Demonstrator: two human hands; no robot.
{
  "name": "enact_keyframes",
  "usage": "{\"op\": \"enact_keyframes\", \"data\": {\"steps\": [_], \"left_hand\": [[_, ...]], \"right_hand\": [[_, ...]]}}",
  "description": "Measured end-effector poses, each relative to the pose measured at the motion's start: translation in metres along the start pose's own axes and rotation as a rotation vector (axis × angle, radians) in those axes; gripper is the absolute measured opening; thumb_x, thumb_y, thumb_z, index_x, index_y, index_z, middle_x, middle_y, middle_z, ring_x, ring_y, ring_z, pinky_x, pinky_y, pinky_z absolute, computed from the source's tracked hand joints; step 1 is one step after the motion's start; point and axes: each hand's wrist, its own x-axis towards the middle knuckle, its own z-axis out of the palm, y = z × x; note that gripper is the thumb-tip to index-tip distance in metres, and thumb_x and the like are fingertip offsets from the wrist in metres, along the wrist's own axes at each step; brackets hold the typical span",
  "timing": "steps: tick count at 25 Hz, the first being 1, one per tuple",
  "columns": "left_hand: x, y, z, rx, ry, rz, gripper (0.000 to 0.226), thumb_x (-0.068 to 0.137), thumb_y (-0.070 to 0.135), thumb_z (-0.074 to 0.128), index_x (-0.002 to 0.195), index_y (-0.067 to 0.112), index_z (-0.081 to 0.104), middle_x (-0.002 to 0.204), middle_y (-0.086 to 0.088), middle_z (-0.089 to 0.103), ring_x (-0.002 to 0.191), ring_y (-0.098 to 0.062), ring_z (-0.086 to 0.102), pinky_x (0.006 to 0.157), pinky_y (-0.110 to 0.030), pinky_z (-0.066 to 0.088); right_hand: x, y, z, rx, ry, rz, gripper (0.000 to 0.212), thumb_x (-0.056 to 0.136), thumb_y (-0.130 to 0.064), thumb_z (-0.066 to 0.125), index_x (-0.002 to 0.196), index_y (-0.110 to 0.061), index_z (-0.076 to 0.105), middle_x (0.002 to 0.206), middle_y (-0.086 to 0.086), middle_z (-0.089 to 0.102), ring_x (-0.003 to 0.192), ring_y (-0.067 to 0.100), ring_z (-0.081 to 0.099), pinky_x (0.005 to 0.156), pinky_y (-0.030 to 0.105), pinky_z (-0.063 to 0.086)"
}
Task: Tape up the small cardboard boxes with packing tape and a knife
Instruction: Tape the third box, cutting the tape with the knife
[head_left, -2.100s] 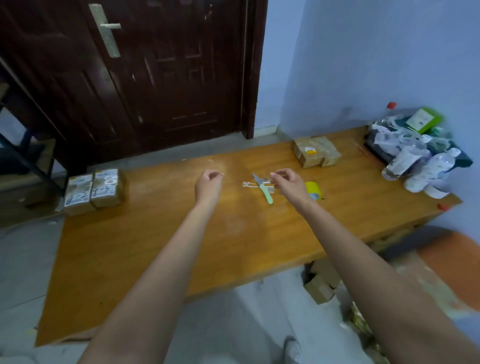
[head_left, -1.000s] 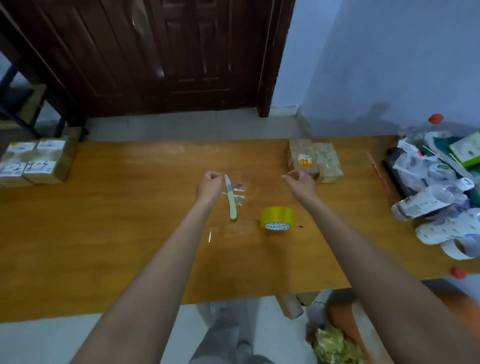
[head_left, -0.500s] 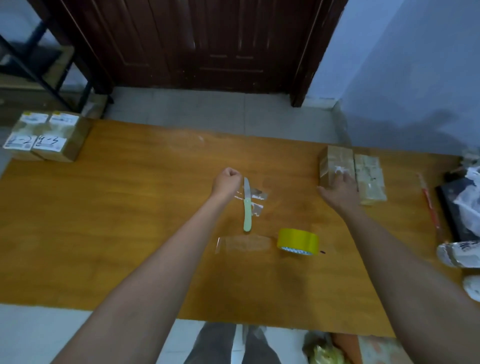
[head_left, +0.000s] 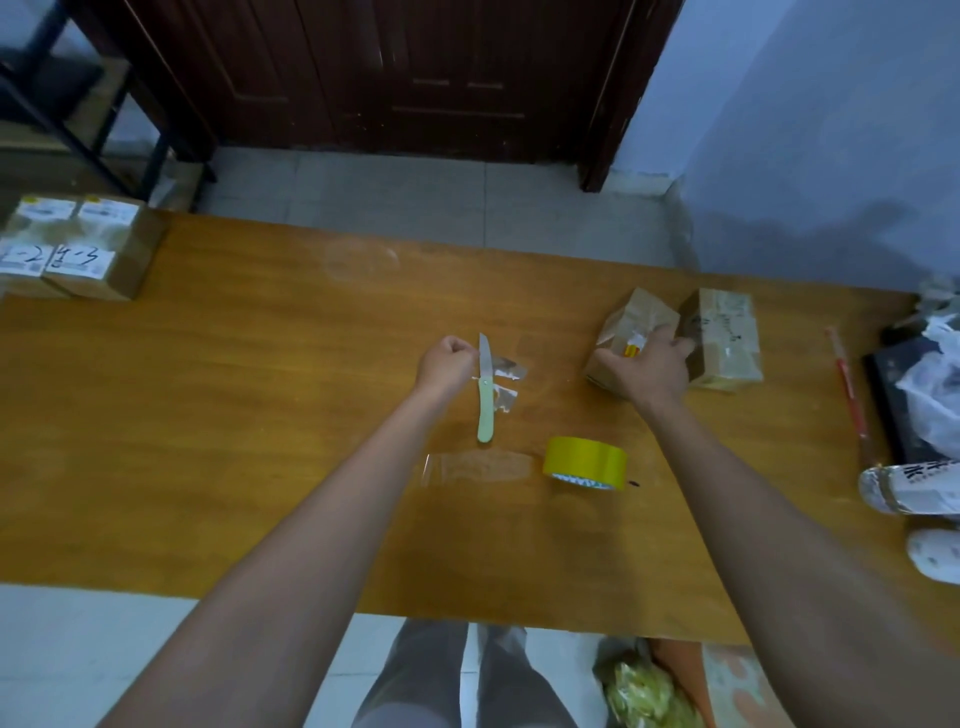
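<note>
On the wooden table (head_left: 234, 415) lies a knife (head_left: 485, 402) with a pale green handle, blade pointing away from me. My left hand (head_left: 445, 364) is curled right beside the blade and seems to pinch a thin clear tape strip (head_left: 506, 370) that runs across the knife. My right hand (head_left: 647, 369) grips a small brown cardboard box (head_left: 636, 317) and tips it up off the table. A second small box (head_left: 724, 332) stands right next to it. A yellow tape roll (head_left: 584, 462) lies near me, with a clear tape piece (head_left: 478, 467) stuck flat to its left.
Two labelled boxes (head_left: 78, 249) sit at the table's far left corner. A red pen (head_left: 849, 389), plastic bags (head_left: 935, 395) and a bottle (head_left: 909, 488) crowd the right end. A dark door (head_left: 389, 78) and tiled floor lie beyond the table.
My right hand has left the tape by the knife, reached right and taken hold of the small box, which now tilts up. My left hand has stayed by the knife.
</note>
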Motion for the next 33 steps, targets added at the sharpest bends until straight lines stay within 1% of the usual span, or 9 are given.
{"op": "enact_keyframes", "data": {"steps": [4,6,9,12,16,19,21,25,33], "left_hand": [[-0.015,0.008,0.004,-0.180,-0.167,0.038,0.025,0.095,0.036,0.059,0.104,0.012,0.058,0.108,-0.007,0.065,0.087,-0.015,0.063,0.071,-0.027,0.051],[-0.023,0.011,0.004,-0.271,-0.253,0.049,0.051,0.088,0.046,0.066,0.120,0.007,0.058,0.115,-0.009,0.067,0.099,-0.020,0.066,0.083,-0.034,0.055],[-0.029,-0.004,-0.009,-0.378,-0.178,0.023,0.046,0.080,0.035,0.078,0.112,0.008,0.060,0.111,-0.011,0.070,0.099,-0.024,0.069,0.090,-0.039,0.056],[-0.030,-0.041,-0.037,-0.392,-0.151,-0.072,0.041,0.077,0.034,0.080,0.107,0.015,0.058,0.099,-0.001,0.071,0.081,-0.012,0.072,0.069,-0.028,0.059],[-0.024,-0.084,-0.071,-0.358,-0.186,-0.169,0.072,0.072,0.037,0.083,0.131,0.008,0.052,0.119,-0.011,0.068,0.104,-0.027,0.067,0.089,-0.041,0.056],[-0.022,-0.095,-0.081,-0.420,-0.087,-0.194,0.067,0.080,0.034,0.077,0.134,0.006,0.049,0.120,-0.012,0.066,0.098,-0.024,0.067,0.071,-0.033,0.056],[-0.020,-0.097,-0.082,-0.437,-0.063,-0.191,0.063,0.081,0.034,0.076,0.132,0.006,0.050,0.113,-0.009,0.068,0.089,-0.019,0.068,0.058,-0.026,0.053],[-0.012,-0.093,-0.076,-0.451,-0.056,-0.172,0.061,0.080,0.033,0.077,0.129,0.008,0.052,0.109,-0.007,0.069,0.090,-0.019,0.068,0.064,-0.030,0.053],[-0.007,-0.090,-0.060,-0.489,-0.040,-0.160,0.048,0.080,0.032,0.076,0.120,0.015,0.055,0.103,0.001,0.070,0.086,-0.014,0.068,0.062,-0.026,0.052]], "right_hand": [[-0.057,-0.044,-0.013,0.212,0.037,-0.240,0.081,0.055,-0.060,0.068,0.122,-0.019,0.050,0.130,0.006,0.041,0.098,0.025,0.062,0.081,0.033,0.051],[-0.101,-0.068,-0.007,0.226,-0.041,-0.416,0.083,0.052,-0.061,0.072,0.123,-0.025,0.049,0.130,0.000,0.040,0.098,0.017,0.061,0.077,0.032,0.055],[-0.141,-0.078,0.008,0.220,-0.149,-0.572,0.082,0.060,-0.054,0.082,0.127,-0.020,0.049,0.135,0.001,0.041,0.111,0.018,0.057,0.087,0.034,0.053],[-0.138,-0.062,0.006,0.280,-0.217,-0.518,0.066,0.076,-0.049,0.077,0.123,-0.010,0.055,0.124,0.006,0.055,0.113,0.020,0.057,0.094,0.037,0.048],[-0.113,-0.028,-0.006,-0.058,-0.198,-0.362,0.050,0.087,-0.056,0.060,0.109,-0.012,0.062,0.108,0.004,0.065,0.104,0.024,0.059,0.078,0.033,0.048],[-0.114,-0.033,0.009,-0.190,-0.208,-0.374,0.041,0.089,-0.051,0.059,0.106,-0.015,0.062,0.107,0.005,0.065,0.103,0.025,0.058,0.068,0.032,0.042],[-0.118,-0.054,0.035,-0.251,-0.216,-0.381,0.043,0.088,-0.051,0.058,0.113,-0.016,0.059,0.109,0.004,0.064,0.102,0.026,0.060,0.067,0.032,0.043],[-0.116,-0.090,0.084,-0.256,-0.221,-0.230,0.059,0.088,-0.049,0.059,0.131,-0.011,0.049,0.118,0.008,0.062,0.104,0.030,0.063,0.073,0.033,0.047],[-0.098,-0.088,0.116,-0.295,-0.241,-0.144,0.048,0.092,-0.033,0.059,0.132,-0.009,0.048,0.119,0.010,0.063,0.105,0.032,0.065,0.078,0.035,0.050]]}}
